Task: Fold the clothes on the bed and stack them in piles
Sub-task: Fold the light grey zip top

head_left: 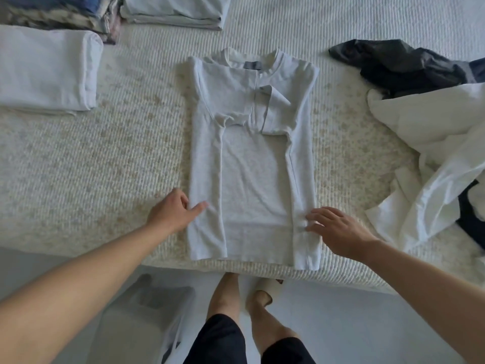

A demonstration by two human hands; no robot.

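Observation:
A pale grey T-shirt lies flat in the middle of the bed, collar away from me, with both sides and sleeves folded inward. My left hand rests at its lower left edge, thumb on top of the cloth and fingers at or under the edge. My right hand lies on the lower right edge with fingers spread on the fabric. Whether either hand pinches the cloth cannot be told. Folded piles sit at the back left: a white one, a white one and a dark mixed one.
Unfolded clothes lie at the right: a dark grey garment, white garments and a dark piece. The cream textured bedspread ends at a near edge just below the shirt's hem. My legs and slippers stand on the floor below.

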